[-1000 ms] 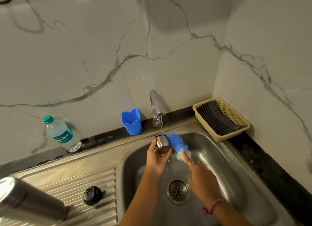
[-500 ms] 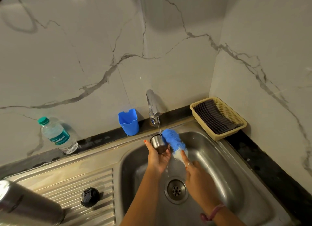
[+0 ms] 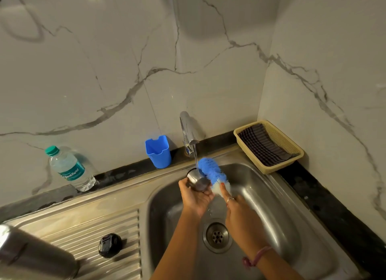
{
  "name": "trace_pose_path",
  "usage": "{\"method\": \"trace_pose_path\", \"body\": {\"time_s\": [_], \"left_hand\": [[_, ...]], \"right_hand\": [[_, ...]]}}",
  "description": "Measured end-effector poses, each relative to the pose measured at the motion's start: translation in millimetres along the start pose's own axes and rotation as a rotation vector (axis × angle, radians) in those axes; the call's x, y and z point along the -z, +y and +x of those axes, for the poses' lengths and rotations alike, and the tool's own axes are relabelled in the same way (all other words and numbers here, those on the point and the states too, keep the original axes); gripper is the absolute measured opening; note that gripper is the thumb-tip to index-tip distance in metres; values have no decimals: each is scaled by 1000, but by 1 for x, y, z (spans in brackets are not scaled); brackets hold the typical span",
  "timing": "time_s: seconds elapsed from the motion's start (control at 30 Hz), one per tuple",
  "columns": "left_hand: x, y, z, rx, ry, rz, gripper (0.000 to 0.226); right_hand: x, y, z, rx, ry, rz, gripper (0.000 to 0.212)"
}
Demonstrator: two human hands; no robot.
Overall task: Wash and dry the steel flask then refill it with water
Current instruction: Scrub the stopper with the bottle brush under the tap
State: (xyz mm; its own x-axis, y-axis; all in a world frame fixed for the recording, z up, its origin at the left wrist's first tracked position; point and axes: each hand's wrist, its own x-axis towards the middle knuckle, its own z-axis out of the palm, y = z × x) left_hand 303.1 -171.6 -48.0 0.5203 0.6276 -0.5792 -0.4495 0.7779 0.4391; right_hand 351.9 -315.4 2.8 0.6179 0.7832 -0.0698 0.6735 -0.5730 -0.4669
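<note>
Sink (image 3: 277, 196) rim, hands mid-basin

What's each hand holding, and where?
Left hand grips small steel cup around its base; right hand holds blue bristle brush by its lower end.

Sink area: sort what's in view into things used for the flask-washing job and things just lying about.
In use:
steel cup, gripped by the left hand
blue brush, held by the right hand
tap, running
steel flask on the drainboard
black cap

Lying about:
water bottle
blue holder
basket with striped cloth
</note>
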Motion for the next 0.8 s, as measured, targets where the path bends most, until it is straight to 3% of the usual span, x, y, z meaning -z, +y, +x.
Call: {"method": "trace_pose_path", "body": {"time_s": [0.17,0.3,0.47,0.63,0.8], "left_hand": [[0,3,2,-15,-56,3,78],[-1,5,4,-8,-13,-65,65],[-1,3,3,8,-20,-22,52],[-2,1,3,43,36,-38,61],[-4,6,10,19,62,-85,62]], "right_hand": [[-2,1,-5,71,7,-56,76],[-2,9,-1,2,-16,-58,73],[-9,7,-12,103,32,-42,77],[-9,17,-5,1,16,-59,76],[-10,21,-10,41,17,9,77]]}}
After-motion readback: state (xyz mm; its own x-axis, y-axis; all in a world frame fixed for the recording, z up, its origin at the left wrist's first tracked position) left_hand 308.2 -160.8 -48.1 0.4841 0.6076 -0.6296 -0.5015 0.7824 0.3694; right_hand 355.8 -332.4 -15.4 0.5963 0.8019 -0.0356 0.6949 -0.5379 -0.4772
